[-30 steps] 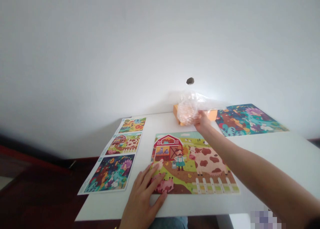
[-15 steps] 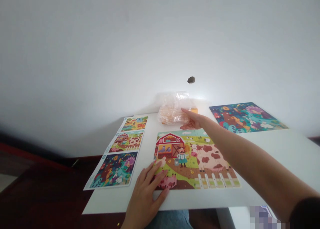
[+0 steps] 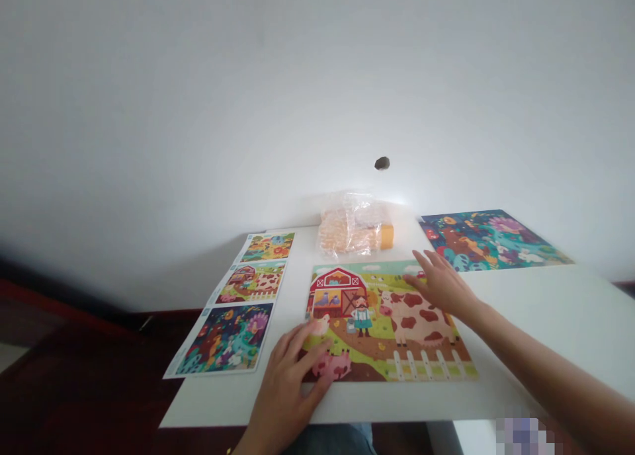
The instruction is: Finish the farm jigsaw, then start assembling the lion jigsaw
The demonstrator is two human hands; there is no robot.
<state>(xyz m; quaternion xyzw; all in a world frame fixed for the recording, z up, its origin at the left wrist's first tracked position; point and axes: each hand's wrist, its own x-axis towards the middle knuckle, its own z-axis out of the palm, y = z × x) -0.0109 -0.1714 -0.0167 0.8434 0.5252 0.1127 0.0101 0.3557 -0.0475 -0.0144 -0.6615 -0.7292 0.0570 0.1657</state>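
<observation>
A farm jigsaw puzzle (image 3: 377, 323) with a red barn, a farmer and a brown-spotted cow lies flat on the white table (image 3: 426, 402). My left hand (image 3: 295, 366) rests on its lower left corner, near the pink pig, with fingers spread. Over the upper right part of the puzzle, my right hand (image 3: 441, 282) is held with fingers apart and nothing in it. Behind the puzzle sits a clear plastic bag (image 3: 354, 227) holding orange-yellow pieces or a box; the plastic blurs what is inside.
At the right back lies a dark forest-animal puzzle (image 3: 496, 240). A printed sheet (image 3: 228, 303) with three small pictures lies along the left edge, partly overhanging it. A white wall (image 3: 248, 111) with a hole (image 3: 381, 163) stands behind the table.
My right hand has come away from the plastic bag, back towards me and to the right, over the puzzle. The bag has settled and shows its orange side. My left hand stays put.
</observation>
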